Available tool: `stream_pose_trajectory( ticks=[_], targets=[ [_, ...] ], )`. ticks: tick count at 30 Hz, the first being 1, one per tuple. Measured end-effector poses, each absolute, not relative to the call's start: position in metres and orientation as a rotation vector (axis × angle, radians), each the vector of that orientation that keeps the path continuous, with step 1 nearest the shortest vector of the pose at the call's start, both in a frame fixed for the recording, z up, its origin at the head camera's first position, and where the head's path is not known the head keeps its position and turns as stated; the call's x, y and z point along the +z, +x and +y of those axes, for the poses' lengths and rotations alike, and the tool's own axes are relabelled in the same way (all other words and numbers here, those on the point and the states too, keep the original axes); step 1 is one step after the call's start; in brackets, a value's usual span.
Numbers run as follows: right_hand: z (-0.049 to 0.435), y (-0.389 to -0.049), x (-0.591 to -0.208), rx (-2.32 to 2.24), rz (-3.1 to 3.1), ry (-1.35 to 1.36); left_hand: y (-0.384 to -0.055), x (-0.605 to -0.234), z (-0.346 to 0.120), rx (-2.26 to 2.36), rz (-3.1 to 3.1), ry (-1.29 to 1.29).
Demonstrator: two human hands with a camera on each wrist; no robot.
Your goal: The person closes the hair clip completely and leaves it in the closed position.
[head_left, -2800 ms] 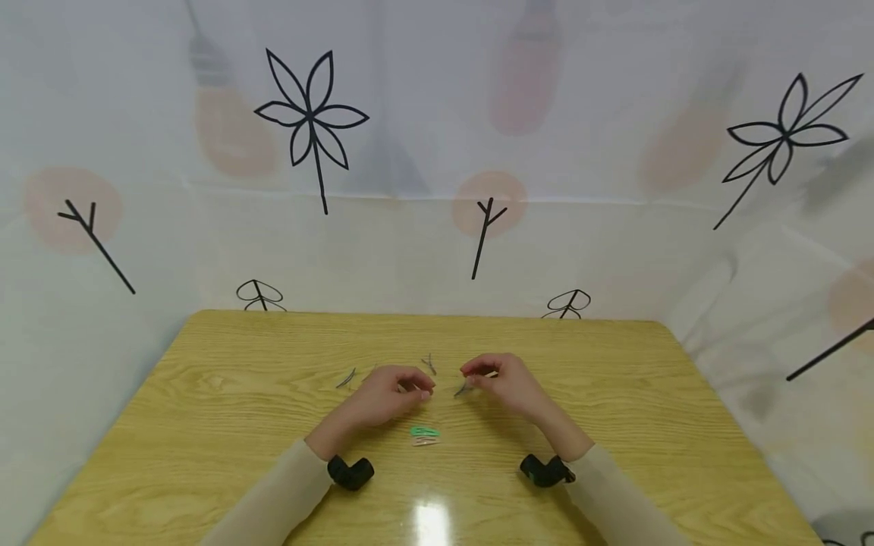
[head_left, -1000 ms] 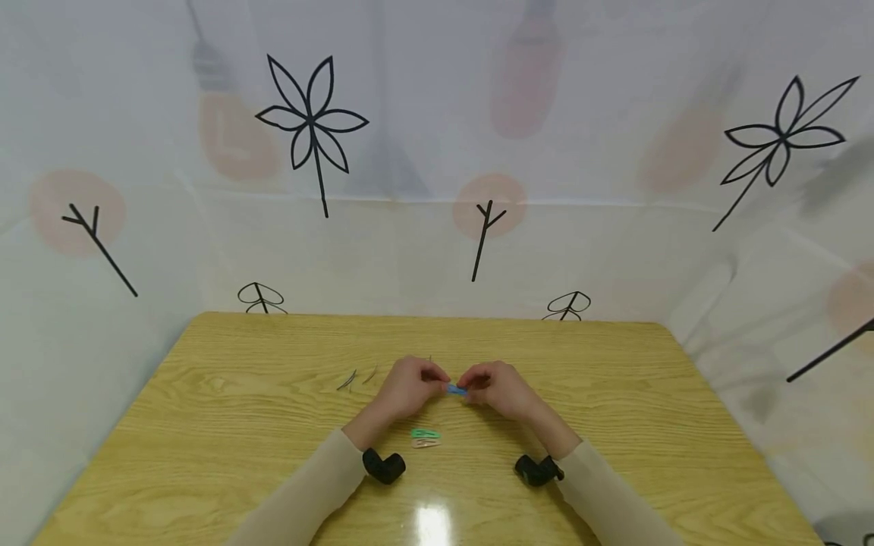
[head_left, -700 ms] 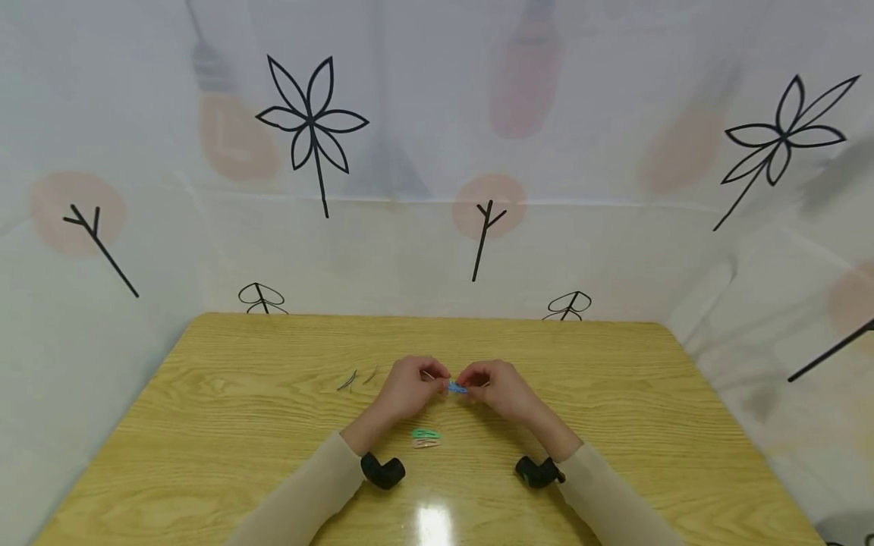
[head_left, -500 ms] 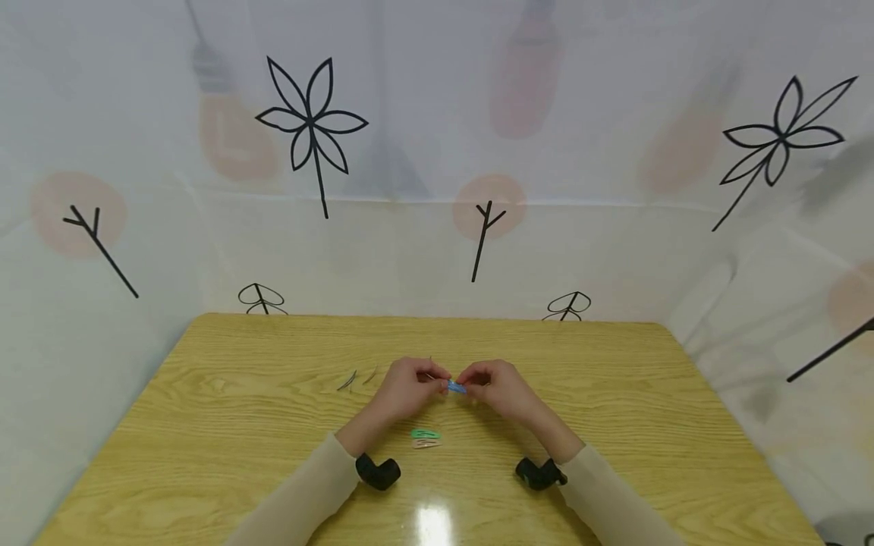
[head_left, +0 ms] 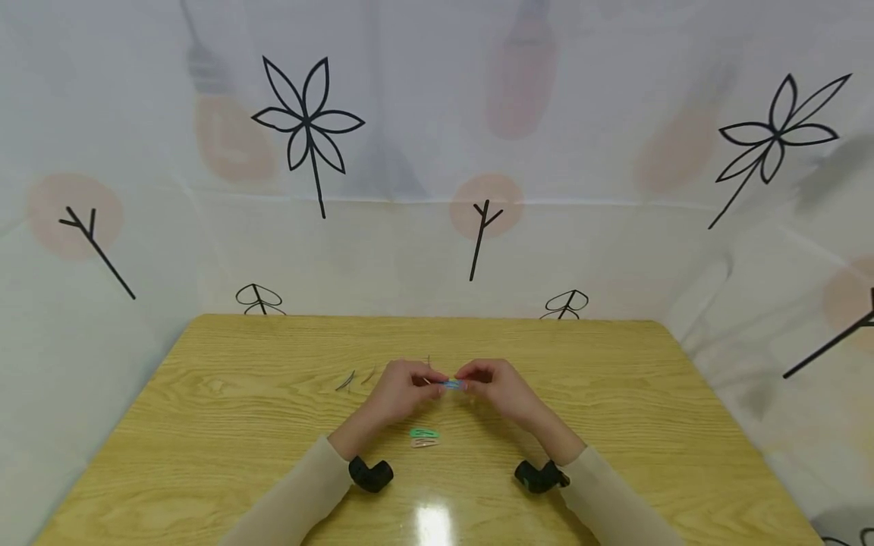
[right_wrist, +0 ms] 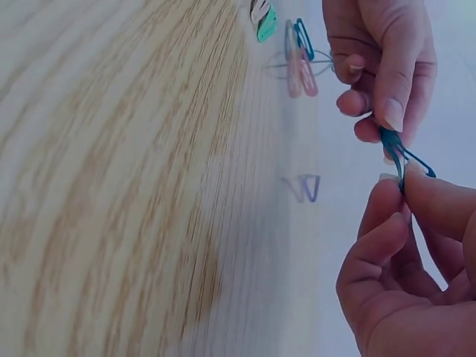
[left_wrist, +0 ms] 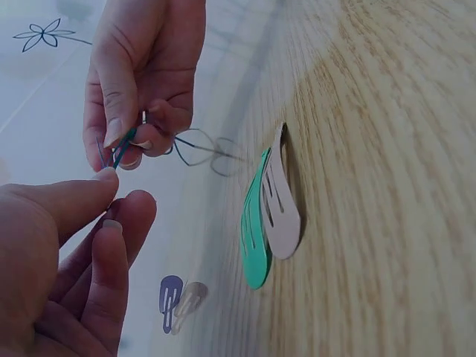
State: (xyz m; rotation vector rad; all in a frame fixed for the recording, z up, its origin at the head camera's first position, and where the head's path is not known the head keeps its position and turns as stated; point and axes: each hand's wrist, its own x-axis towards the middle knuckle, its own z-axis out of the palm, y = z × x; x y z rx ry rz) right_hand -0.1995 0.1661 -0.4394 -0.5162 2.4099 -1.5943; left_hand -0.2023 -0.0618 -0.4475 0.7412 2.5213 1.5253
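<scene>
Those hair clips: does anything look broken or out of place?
Nothing is obviously broken. The blue clip between the left hand and right hand has a thin strip jutting out, probably just unsnapped. The green clip and pink clip lie side by side.

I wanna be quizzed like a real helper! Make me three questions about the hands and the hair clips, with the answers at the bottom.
1. What lies right beside the green clip on the table?
A) a cup
B) a pale clip
C) a spoon

2. Fill the gap: the left hand and the right hand pinch one ____ clip between them.

3. True or false: the left hand is holding the green clip.

Key:
1. B
2. blue
3. False; the green clip lies on the table.
</scene>
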Motion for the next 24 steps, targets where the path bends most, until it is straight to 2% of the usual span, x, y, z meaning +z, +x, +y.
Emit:
stream_pose_trajectory(
  ticks=[11, 24],
  targets=[
    [0.1617, -0.1965, -0.4389, -1.675, 2.365, -0.425, -0.2013, -0.4484, -0.0641, 1.585, 2.530, 0.731],
    [0.1575, -0.1931, -0.4414, -1.731, 2.347, -0.466, -0.1973, -0.4505, -0.0648, 1.655, 2.517, 0.628]
  ],
)
